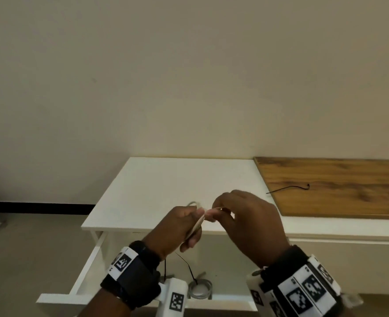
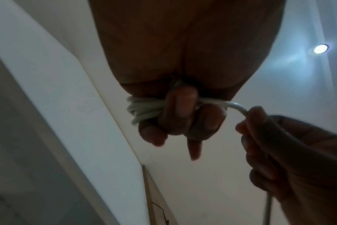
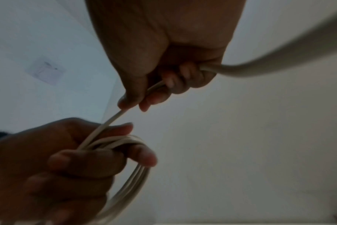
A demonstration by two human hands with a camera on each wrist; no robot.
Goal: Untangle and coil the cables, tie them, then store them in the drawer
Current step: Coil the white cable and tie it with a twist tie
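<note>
Item 1: white cable point(image 3: 113, 146), coiled, gripped in my left hand point(image 1: 179, 223), loops round the curled fingers point(image 2: 181, 109). Free end pinched in my right hand point(image 1: 246, 220), thumb and forefinger closed on it, taut between both hands. Held above the white table point(image 1: 166, 179). Item 2: coiled cable point(image 1: 200, 289) in the open drawer point(image 1: 93, 259) below. Item 3: black tie point(image 1: 287, 188) on the wooden board point(image 1: 349, 193). Wrist markers: patterns only, no legible writing.

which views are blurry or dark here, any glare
Head view: dim and soft but readable, both hands at the white cable over the open drawer. Left wrist view: dark palm, bright ceiling light flaring with streaks, left hand slightly blurred. Right wrist view: dim, right hand soft, cable smeared at the right edge.
</note>
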